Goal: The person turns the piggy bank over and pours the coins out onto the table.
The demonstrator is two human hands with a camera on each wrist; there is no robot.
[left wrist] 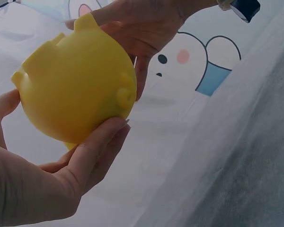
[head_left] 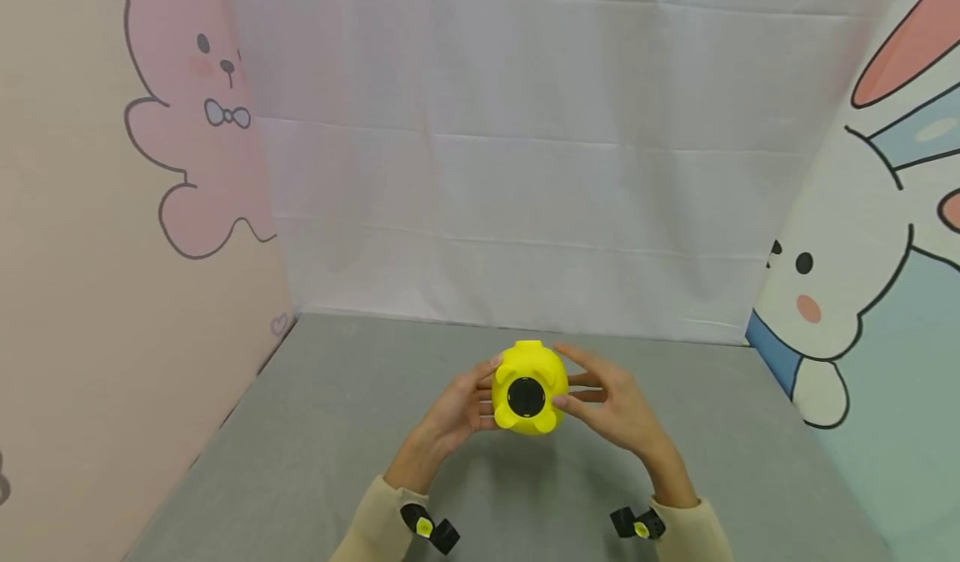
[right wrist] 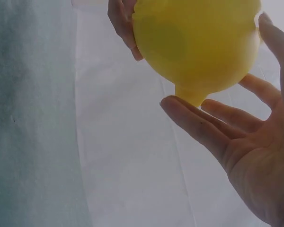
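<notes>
A round yellow piggy bank (head_left: 506,370) is held up over the table, its underside with stubby feet and a black round plug (head_left: 527,397) turned toward the head view. My left hand (head_left: 457,408) grips it from the left, thumb by one foot and fingers behind the body. In the left wrist view, those fingers (left wrist: 92,151) support the ball near a small curl. From the right, my right hand (head_left: 618,403) spans the bank with spread, fairly straight fingers, its thumb tip at a foot. The right wrist view shows its fingertips at a short yellow stub (right wrist: 191,94).
Below the hands lies a grey tabletop (head_left: 337,378). A white cloth (head_left: 510,170) hangs behind it. Side panels carry a pink bear (head_left: 202,128) on the left and a white rabbit (head_left: 840,278) on the right. Each wrist wears a strapped black camera (head_left: 446,537).
</notes>
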